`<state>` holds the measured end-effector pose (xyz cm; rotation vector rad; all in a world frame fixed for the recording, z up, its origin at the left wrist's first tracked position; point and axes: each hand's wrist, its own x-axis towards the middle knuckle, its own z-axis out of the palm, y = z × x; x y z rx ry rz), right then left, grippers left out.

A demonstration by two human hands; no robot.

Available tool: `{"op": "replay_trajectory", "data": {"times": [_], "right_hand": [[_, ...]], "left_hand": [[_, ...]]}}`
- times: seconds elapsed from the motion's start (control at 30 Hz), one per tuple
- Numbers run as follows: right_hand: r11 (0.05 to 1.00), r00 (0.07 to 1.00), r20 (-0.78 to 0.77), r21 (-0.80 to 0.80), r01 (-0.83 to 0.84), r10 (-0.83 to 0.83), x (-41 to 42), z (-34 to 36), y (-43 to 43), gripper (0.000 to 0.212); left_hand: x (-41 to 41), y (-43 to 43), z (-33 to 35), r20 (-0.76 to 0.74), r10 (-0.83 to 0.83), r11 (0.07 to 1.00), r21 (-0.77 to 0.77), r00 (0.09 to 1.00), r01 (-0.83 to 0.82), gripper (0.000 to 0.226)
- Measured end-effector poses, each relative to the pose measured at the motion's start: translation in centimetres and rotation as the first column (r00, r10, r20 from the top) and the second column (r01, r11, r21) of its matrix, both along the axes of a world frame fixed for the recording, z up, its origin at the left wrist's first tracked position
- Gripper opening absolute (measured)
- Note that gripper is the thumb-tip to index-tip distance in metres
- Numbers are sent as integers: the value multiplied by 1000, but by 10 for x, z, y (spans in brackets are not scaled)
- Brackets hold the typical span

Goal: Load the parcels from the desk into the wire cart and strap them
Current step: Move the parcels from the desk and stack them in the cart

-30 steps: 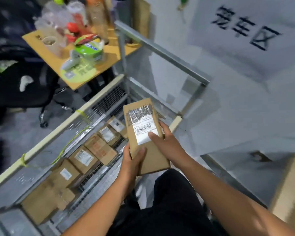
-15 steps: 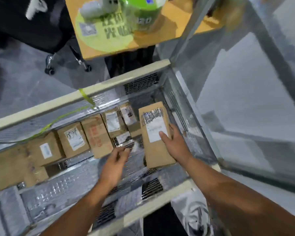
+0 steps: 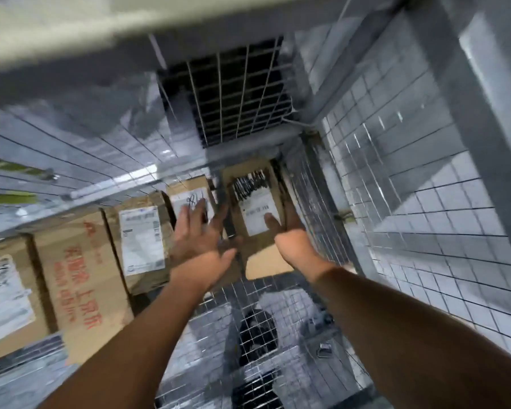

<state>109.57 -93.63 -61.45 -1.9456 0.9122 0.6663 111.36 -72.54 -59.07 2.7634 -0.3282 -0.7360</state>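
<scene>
Deep inside the wire cart (image 3: 425,208), my right hand (image 3: 286,234) grips a flat brown parcel (image 3: 255,219) with a white label, thumb on the label, in the far right corner of the cart floor. My left hand (image 3: 199,231) is spread with fingers apart, just left of that parcel and over a neighbouring labelled parcel (image 3: 189,199). A row of brown parcels lies along the left: one with a white label (image 3: 142,243), one with red print (image 3: 80,287), another at the edge (image 3: 3,299).
Mesh walls lined with plastic sheeting close in on the right and far side. The cart's pale top rail (image 3: 101,22) crosses the top of view. A green strap (image 3: 9,199) hangs at the left wall. A bare mesh floor (image 3: 248,335) lies in front of the parcels.
I have leaned far into the cart. The parcel has gone down to the far right corner of the floor, and my left hand has reached forward beside it.
</scene>
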Motion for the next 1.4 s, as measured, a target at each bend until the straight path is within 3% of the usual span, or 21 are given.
{"op": "replay_trajectory", "data": {"times": [0.1, 0.2, 0.3, 0.37, 0.43, 0.67, 0.77, 0.83, 0.93, 1.07, 1.2, 1.3, 1.4], "right_hand": [[990, 993, -100, 128, -55, 68, -14, -20, 6, 84], [981, 996, 53, 178, -78, 69, -6, -25, 21, 67], [983, 978, 104, 26, -184, 180, 7, -33, 27, 76], [922, 932, -3, -144, -359, 362, 11, -38, 25, 77], [888, 904, -73, -169, -427, 421, 17, -43, 22, 73], [914, 915, -125, -91, -396, 384, 18, -36, 24, 71], [945, 942, -108, -44, -325, 318, 7, -11, 19, 61], [948, 942, -157, -67, -310, 297, -10, 18, 14, 57], [956, 956, -134, -100, -276, 262, -39, 76, 19, 69], [988, 988, -89, -76, -134, 127, -75, 173, 28, 71], [996, 993, 112, -78, 32, -23, -127, 286, 38, 65], [967, 922, 319, -52, 248, -219, -190, 385, 60, 68], [868, 794, 445, -70, 492, -414, -288, 479, 95, 68]], "left_hand": [[2, -3, -21, -38, -29, 1000, -4, 999, 29, 102], [-3, -7, -32, -35, 6, 1000, 27, 999, -5, 91], [-1, -10, -38, -44, 38, 999, 16, 998, -37, 86], [0, -10, -40, -28, 13, 999, 53, 1000, -11, 87], [1, -11, -40, -14, -9, 993, 121, 1000, 11, 88], [1, -14, -39, -9, -46, 974, 223, 999, 47, 85], [9, -19, -25, -140, 5, 973, 230, 990, 28, 85], [13, -19, -4, -238, 12, 968, 247, 971, 48, 88], [3, -4, 52, -307, 43, 995, 101, 951, -12, 87], [-37, 20, 157, -210, 3, 997, -80, 978, -20, 82], [-82, 49, 270, -206, -29, 960, -279, 978, -30, 79], [-119, 64, 356, -168, -77, 912, -409, 983, 2, 77], [-176, 66, 436, -169, -182, 855, -514, 969, 71, 78]]}}
